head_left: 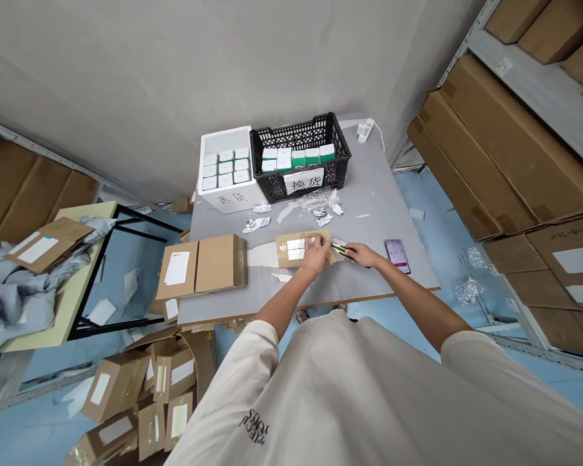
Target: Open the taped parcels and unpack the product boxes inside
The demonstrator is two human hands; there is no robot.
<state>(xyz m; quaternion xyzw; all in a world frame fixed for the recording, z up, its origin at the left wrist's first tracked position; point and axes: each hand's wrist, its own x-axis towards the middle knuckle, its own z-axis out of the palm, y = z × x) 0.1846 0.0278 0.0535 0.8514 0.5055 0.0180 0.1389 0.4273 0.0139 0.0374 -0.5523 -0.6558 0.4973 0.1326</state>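
Observation:
A small brown cardboard parcel (294,249) with a white label lies on the grey table (369,213) in front of me. My left hand (317,254) rests on its right end, fingers curled down onto it. My right hand (362,254) is closed on a black and yellow utility knife (341,249), whose tip points at the parcel's right edge. A phone (398,254) lies just right of my right hand.
A black crate (298,158) and a white foam box (225,169) of small boxes stand at the back. Torn wrapping (315,206) lies behind the parcel. Two larger brown boxes (201,264) sit at the left. More parcels (140,401) pile on the floor. Shelves of cartons (515,142) stand right.

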